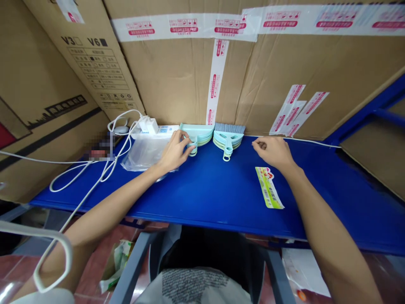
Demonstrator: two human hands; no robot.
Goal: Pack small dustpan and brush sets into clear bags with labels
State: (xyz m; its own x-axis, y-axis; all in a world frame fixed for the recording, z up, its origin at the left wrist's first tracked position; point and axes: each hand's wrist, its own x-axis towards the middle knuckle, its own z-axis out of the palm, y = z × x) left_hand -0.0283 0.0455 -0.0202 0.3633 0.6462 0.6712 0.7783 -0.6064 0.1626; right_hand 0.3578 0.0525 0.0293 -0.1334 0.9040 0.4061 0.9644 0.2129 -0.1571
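Observation:
My left hand [177, 151] is at the handles of a stack of pale teal and green dustpans [199, 131]. Its thumb and fingers are bent but apart, close around the handle end; whether they touch it is hard to tell. Just right of that stack lies a pile of small hand brushes [228, 138], grey bristles toward the cardboard and ringed handles toward me. Farther right, my right hand [274, 151] hovers over the table with fingers curled closed, and nothing shows in them. Below it a yellow-green printed card label [268, 188] lies flat.
Clear plastic bags [145, 152] lie under and beside my left forearm. Behind them is a power strip [167, 129] with a white plug [148, 125]. White cables [109, 169] loop across the left end of the blue table [202, 192]. Large cardboard boxes [177, 76] wall the back and left.

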